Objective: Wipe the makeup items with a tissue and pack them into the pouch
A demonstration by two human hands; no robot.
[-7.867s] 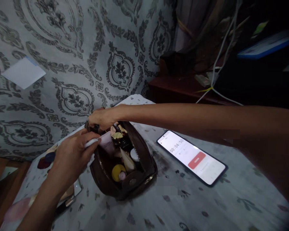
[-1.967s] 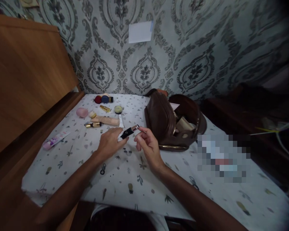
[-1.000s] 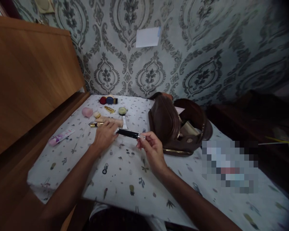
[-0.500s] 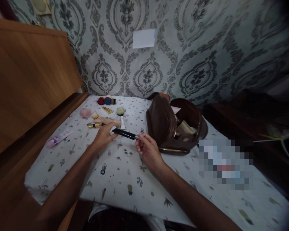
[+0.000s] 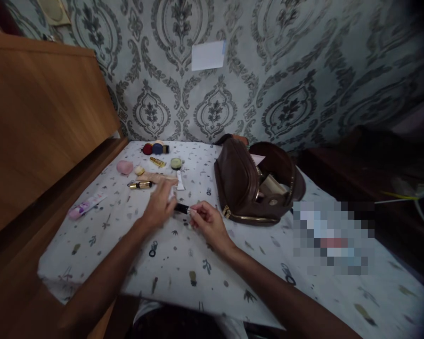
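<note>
Between my hands, over the middle of the cloth, is a slim black cosmetic tube (image 5: pixel 182 208) with a silver end. My right hand (image 5: pixel 210 225) pinches that silver end with thumb and fingertips. Somewhat blurred, my left hand (image 5: pixel 159 205) closes around the other end with a white tissue (image 5: pixel 173 190) in its fingers, covering much of the tube. Just beyond my left hand lie a gold-and-black tube (image 5: pixel 140 185), a beige tube (image 5: pixel 151 177) and a small white tube (image 5: pixel 180 181).
A brown leather bag (image 5: pixel 235 176) stands unzipped at the right, with items inside. A pixelated patch (image 5: pixel 334 240) hides something beside it. Pink item (image 5: pixel 125 167), green-lidded jar (image 5: pixel 175 163), gold vial (image 5: pixel 157 162) and pink-purple tube (image 5: pixel 86 206) lie left. A wooden cabinet (image 5: pixel 49 103) borders the left.
My left hand has moved right along the black tube with the tissue, so less of the tube shows. My right hand has shifted slightly left and down, still pinching the silver end.
</note>
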